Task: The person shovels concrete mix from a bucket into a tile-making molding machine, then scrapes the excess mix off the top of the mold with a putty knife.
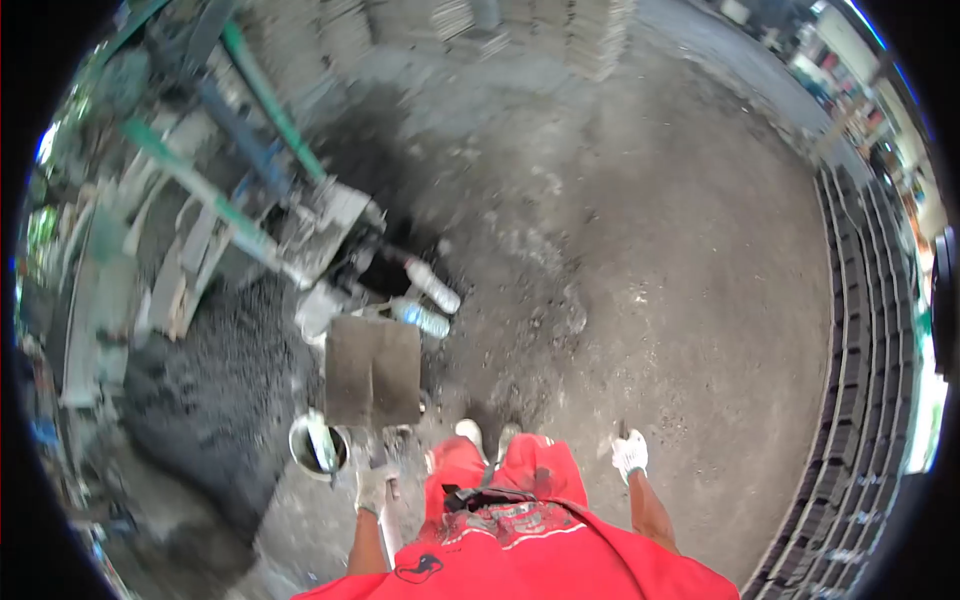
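Observation:
My left hand [376, 488], in a pale work glove, is closed around the handle of a square shovel [372, 372]. The shovel's broad grey-brown blade lies ahead of that hand, and the pale lower shaft [391, 535] runs back beside my forearm. Left of the handle stands a bucket [296, 455] with a pale, greenish object in it. On my other side, my right hand [630, 455], in a white glove, hangs low over the ground with its fingers curled. A small dark tip shows at its fingers; I cannot make out what it is.
Two plastic bottles [421, 318] lie beyond the blade, near a frame with green posts [270, 100]. Dark loose material [225, 400] is heaped at left. Stacked rows of dark blocks [850, 370] line the right side. Pale stacks [600, 35] stand at the back.

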